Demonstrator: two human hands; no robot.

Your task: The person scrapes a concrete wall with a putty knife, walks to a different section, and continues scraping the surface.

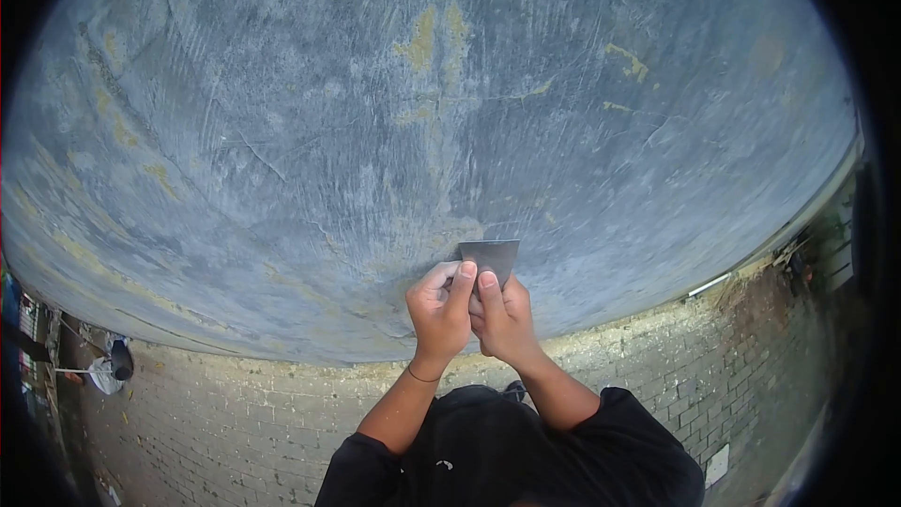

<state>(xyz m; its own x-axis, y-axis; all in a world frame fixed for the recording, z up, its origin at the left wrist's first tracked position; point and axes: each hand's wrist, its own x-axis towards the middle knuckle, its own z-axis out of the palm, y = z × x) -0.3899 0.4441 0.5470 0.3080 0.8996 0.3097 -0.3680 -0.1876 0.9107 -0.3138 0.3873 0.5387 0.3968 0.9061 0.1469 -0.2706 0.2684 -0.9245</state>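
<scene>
Both my hands grip one putty knife, a flat dark metal scraper blade (492, 256) with its wide straight edge turned toward the wall. My left hand (443, 308) has its thumb pressed on the blade's left side, fingers curled underneath. On the other side my right hand (504, 317) is closed round it, thumb also lying on the metal. The knife's handle is hidden by my hands. Right at the blade's edge is the blue-grey wall (310, 160), scuffed with pale scratches and yellowish patches.
Brick paving (253, 413) runs along the wall's foot, speckled with pale flakes. A white bag-like thing and dark container (120, 359) stand at the far left. At the right lie a white strip (709, 285) and a pale slab (717, 465).
</scene>
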